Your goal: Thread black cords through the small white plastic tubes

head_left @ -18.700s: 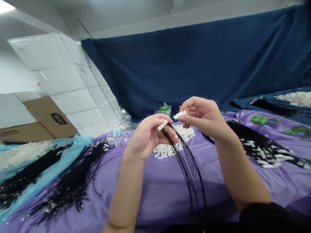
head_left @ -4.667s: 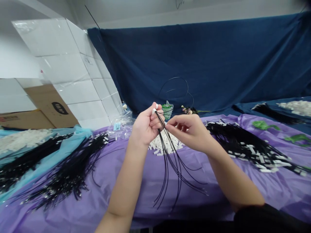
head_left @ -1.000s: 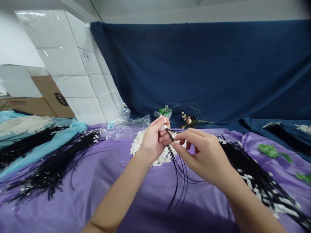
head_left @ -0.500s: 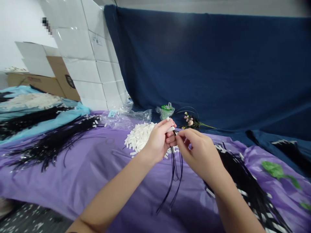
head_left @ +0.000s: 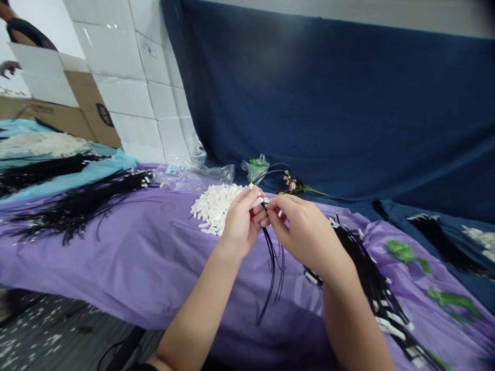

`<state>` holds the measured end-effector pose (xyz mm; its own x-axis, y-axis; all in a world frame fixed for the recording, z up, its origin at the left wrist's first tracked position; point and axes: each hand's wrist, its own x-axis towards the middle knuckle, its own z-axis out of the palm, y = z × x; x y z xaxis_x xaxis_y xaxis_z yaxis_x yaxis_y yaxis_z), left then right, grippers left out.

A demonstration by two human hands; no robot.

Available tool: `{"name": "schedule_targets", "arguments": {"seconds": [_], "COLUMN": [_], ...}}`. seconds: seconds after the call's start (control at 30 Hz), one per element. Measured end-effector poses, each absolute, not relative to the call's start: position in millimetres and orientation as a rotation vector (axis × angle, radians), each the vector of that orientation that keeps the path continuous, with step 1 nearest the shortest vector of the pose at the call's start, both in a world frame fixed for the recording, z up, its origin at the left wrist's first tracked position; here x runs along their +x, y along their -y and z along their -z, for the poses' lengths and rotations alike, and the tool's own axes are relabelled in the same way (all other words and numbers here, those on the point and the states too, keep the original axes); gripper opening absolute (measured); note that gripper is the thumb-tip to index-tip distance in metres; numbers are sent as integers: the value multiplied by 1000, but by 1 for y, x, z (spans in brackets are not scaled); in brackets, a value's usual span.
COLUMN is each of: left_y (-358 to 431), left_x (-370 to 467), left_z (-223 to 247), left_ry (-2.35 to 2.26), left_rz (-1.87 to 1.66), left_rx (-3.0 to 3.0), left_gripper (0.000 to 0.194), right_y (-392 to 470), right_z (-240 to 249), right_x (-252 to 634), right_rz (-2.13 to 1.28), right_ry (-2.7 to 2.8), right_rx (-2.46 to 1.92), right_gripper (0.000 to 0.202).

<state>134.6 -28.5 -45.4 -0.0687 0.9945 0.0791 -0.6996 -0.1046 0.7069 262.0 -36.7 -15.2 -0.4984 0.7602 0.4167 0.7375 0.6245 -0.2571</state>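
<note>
My left hand is closed around the upper ends of several thin black cords, with a small white tab between its thumb and fingers. The loose cord ends hang below it over the purple cloth. Close on the right, my right hand pinches at the top of the same cords, its fingertips almost touching the left fingers. What exactly sits between the right fingertips is too small to make out. Behind my left hand lies a heap of small white pieces.
Purple cloth covers the table. Bundles of black cords with white ends lie at left and right. Clear plastic bags, a small flower sprig and stacked white boxes stand behind. A person is at far left.
The view has shifted a little, so both hands appear further left. Both stay together at the cord tops. A person's arm and hand now show at the far left.
</note>
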Motion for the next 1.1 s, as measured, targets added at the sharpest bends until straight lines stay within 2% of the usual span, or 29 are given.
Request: {"name": "schedule_targets", "arguments": {"seconds": [0.17,0.3,0.6,0.7,0.83,0.93,1.0,1.1], "left_y": [37,41,43,40,34,30,28,25], "left_x": [133,132,130,127,125,125,127,129], "left_z": [54,62,71,74,78,83,86,91], "left_ry": [-628,-609,-602,-617,-661,-709,-728,-732], "left_rz": [-1597,-1556,-1545,-1578,-1611,-1651,-1655,-1626], "left_rx": [663,622,593,564,555,564,572,607], "left_gripper": [23,23,19,20,23,28,31,36], "right_y": [42,46,47,38,18,4,-4,-14], "right_z": [20,19,20,19,16,17,20,26], "right_x": [254,257,259,264,279,289,292,291], "right_rz": [139,129,134,-206,-979,-1423,-1585,-1601], "right_ry": [2419,2466,2613,2532,2332,2231,2173,2043], "right_rx": [-1202,-1205,-1229,-1072,-652,-398,-297,-348], "right_gripper": [13,10,20,14,13,17,17,19]}}
